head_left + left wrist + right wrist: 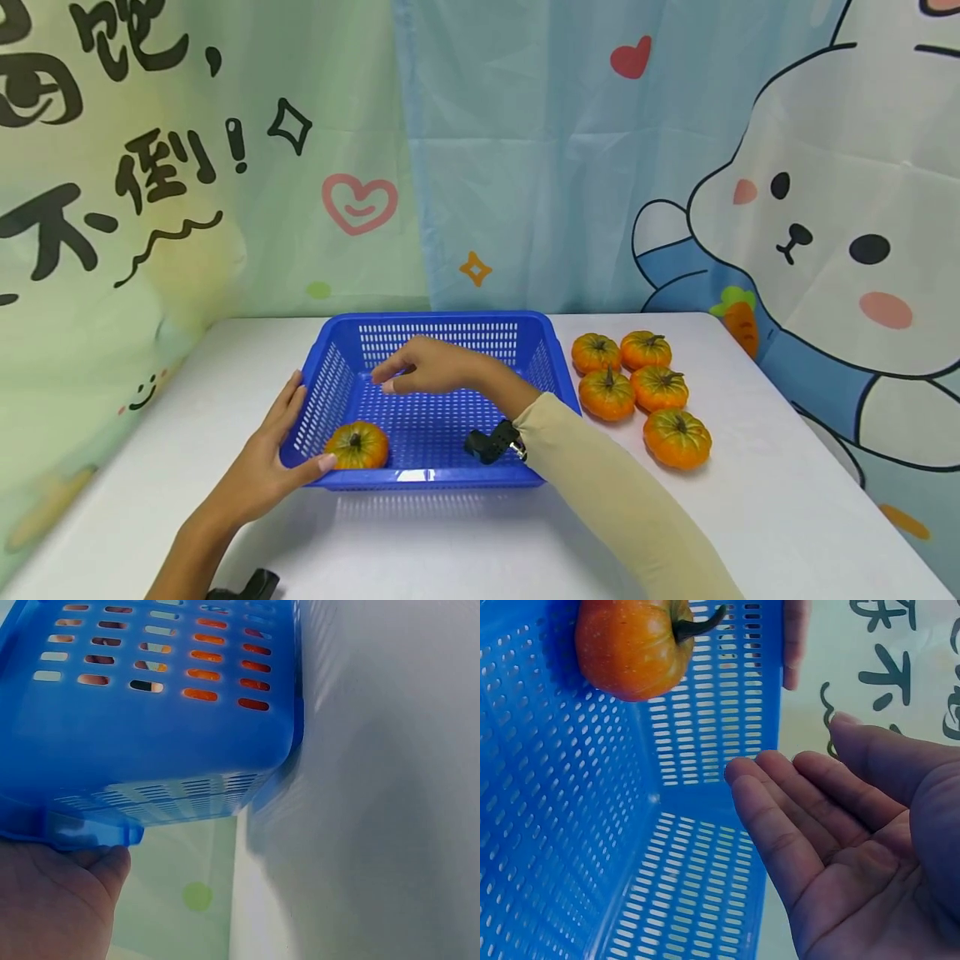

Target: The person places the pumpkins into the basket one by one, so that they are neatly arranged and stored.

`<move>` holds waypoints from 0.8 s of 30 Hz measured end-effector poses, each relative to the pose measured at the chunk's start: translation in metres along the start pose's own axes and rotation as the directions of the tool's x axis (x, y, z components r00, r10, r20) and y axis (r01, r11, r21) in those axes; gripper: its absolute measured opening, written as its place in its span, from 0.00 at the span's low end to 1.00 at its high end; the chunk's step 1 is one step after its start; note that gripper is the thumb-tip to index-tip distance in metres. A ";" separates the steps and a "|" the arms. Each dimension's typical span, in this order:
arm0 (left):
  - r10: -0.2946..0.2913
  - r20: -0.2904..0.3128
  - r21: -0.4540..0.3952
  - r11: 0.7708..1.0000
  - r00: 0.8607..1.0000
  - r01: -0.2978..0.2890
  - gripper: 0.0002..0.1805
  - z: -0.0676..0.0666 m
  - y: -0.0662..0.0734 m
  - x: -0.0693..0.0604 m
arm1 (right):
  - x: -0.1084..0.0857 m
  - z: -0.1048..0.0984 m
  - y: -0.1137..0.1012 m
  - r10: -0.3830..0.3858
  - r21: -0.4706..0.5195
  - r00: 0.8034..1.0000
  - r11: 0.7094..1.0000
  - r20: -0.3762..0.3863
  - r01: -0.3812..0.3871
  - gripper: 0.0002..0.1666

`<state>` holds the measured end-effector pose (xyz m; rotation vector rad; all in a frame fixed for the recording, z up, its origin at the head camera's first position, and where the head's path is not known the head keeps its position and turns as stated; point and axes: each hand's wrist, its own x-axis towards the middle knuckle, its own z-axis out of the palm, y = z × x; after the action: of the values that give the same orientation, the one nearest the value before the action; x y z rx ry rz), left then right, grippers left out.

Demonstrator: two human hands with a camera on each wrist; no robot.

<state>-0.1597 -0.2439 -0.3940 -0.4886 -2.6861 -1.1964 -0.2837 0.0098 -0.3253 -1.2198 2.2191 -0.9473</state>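
Currently, white tabletop [765, 475] carries blue basket [465, 479]. Hands: left hand [264, 471] grips the basket's near-left corner; right hand [435, 367] hovers over the interior, fingers loosely extended, holding nothing. Progress, as judged: one pumpkin [358, 445] inside, near-left; five pumpkins [659, 387] left outside, right of the basket.

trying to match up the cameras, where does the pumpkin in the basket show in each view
Head: pumpkin, below and left of centre, in the blue basket.
Left wrist: only orange showing through the basket's slotted side, near the top.
Right wrist: at the top edge, left of centre.
Shared landmark: the blue basket.
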 end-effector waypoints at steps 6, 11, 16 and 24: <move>0.003 -0.004 0.002 1.000 1.000 -0.003 0.54 -0.001 0.000 0.000 | -0.007 -0.004 0.000 -0.013 0.019 0.999 1.000 -0.043 0.014 0.19; 0.002 -0.002 -0.008 1.000 1.000 -0.002 0.54 -0.001 -0.001 0.000 | -0.015 -0.009 0.001 0.002 0.034 0.996 0.999 -0.087 0.001 0.18; 0.007 -0.004 -0.007 1.000 1.000 -0.007 0.54 -0.001 -0.001 0.000 | -0.022 -0.015 0.000 0.012 0.051 0.992 0.999 -0.123 -0.006 0.19; 0.003 -0.004 -0.010 1.000 1.000 -0.003 0.54 0.000 -0.002 0.001 | -0.032 -0.019 0.003 0.017 0.075 0.989 0.997 -0.148 -0.006 0.19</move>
<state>-0.1610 -0.2456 -0.3952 -0.4912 -2.6763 -1.2098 -0.2813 0.0455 -0.3132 -1.1354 2.2793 -1.1389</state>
